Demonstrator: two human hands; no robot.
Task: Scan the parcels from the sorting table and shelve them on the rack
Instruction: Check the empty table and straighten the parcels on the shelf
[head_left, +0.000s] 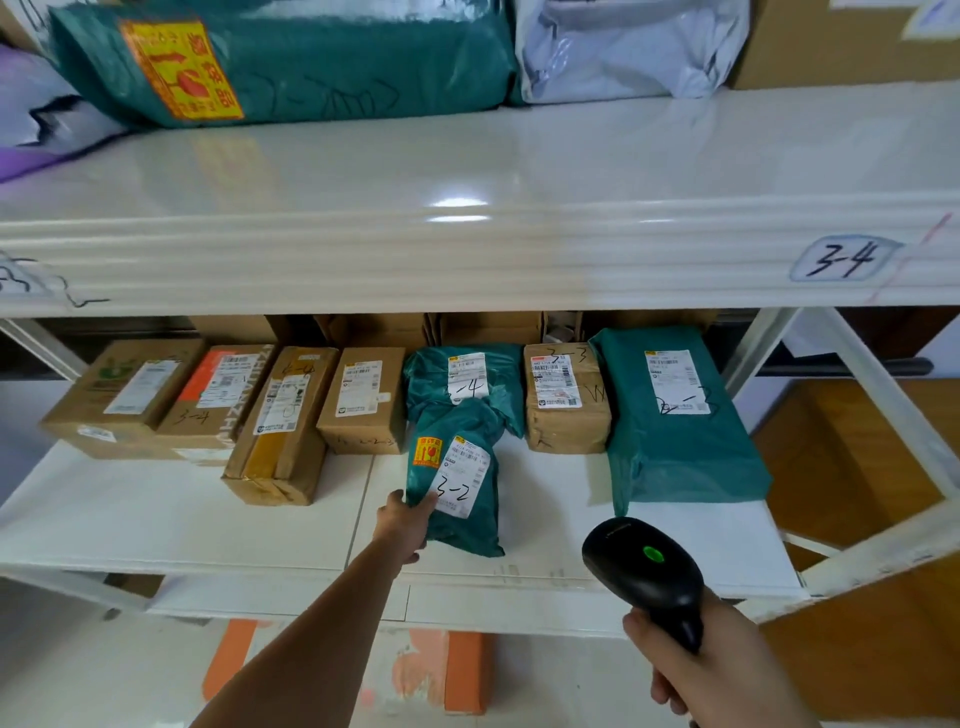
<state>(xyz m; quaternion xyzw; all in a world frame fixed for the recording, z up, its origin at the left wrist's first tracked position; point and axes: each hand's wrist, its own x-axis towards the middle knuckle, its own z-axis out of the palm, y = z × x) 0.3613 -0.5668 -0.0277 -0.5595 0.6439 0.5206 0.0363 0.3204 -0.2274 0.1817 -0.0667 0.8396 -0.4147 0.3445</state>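
**Q:** where's the parcel at?

**Me:** green parcel (454, 488) marked 3-2 lies on the lower shelf (182, 519), leaning on another green bag (465, 387) in the box row. Bare shelf out front. My left hand (402, 525) reaches in, fingers gripping its near corner; right hand (675, 670) fingers wrap the scanner (644, 571).
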